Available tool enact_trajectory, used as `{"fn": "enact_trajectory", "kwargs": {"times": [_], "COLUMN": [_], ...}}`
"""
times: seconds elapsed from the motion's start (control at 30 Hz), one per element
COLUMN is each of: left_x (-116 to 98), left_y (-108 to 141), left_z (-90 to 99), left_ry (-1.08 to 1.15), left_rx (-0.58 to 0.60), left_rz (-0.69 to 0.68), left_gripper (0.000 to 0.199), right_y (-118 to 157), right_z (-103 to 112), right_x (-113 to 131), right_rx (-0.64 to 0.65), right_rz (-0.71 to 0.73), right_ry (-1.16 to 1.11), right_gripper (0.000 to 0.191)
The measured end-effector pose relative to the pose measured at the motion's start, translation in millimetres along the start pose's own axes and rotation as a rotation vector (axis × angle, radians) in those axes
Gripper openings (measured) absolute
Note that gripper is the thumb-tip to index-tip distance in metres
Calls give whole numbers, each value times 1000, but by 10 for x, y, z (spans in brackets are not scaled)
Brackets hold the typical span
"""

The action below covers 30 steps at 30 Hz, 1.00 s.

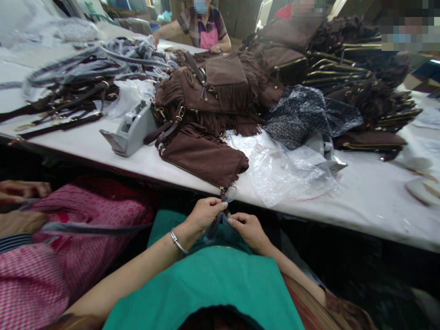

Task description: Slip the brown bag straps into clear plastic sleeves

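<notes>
Both my hands meet at a dark brown strap [223,196] that hangs over the table's front edge. It is joined by gold-coloured hardware to the corner of a brown fringed bag [202,155] lying flat on the table. My left hand [206,213], with a silver bangle at the wrist, pinches the strap just below the bag. Close by on the right, my right hand [249,230] pinches lower on the strap; its fingertips hide exactly what they grip. Clear plastic wrap covers part of the strap's hanging end.
Behind lie more brown fringed bags [227,75], piled high to the right. A grey tape dispenser [129,130] stands left, near wrapped straps [92,62]. Clear plastic [285,176] spreads over the table [371,197]. A co-worker's hands [22,222] hold a strap at left; another person [208,30] sits opposite.
</notes>
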<state>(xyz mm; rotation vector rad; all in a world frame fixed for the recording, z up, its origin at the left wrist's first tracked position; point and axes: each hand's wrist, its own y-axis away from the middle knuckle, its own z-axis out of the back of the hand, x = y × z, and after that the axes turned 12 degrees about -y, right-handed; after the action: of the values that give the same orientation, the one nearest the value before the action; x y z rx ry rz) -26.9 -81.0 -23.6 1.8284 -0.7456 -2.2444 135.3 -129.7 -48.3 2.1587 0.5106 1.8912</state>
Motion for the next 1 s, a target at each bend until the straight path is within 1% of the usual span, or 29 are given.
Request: {"fn": "enact_trajectory", "kwargs": {"times": [0.3, 0.53, 0.63, 0.7, 0.77, 0.87, 1.0], "left_x": [7, 46, 67, 88, 114, 142, 114], "left_y": [-14, -56, -68, -69, -63, -47, -46], "left_z": [31, 38, 57, 85, 118, 155, 167], "left_ry": [24, 57, 64, 83, 108, 140, 152], "left_rx": [3, 52, 57, 50, 69, 125, 133], "left_rz": [-14, 39, 45, 73, 99, 106, 125], "left_gripper": [28, 31, 37, 42, 44, 43, 40], "right_y": [-83, -100, -145, -181, -207, -210, -156], "right_z": [-38, -72, -111, -142, -170, -191, -160], "right_x": [-4, 55, 109, 145, 166, 159, 110], "right_rx": [-47, -49, -63, -70, -65, -57, -59], "right_rz": [-27, -32, -21, -6, -2, -18, -29], "right_ry": [-3, -55, -81, -92, -94, -92, -44], "right_gripper": [29, 32, 32, 33, 33, 33, 32]}}
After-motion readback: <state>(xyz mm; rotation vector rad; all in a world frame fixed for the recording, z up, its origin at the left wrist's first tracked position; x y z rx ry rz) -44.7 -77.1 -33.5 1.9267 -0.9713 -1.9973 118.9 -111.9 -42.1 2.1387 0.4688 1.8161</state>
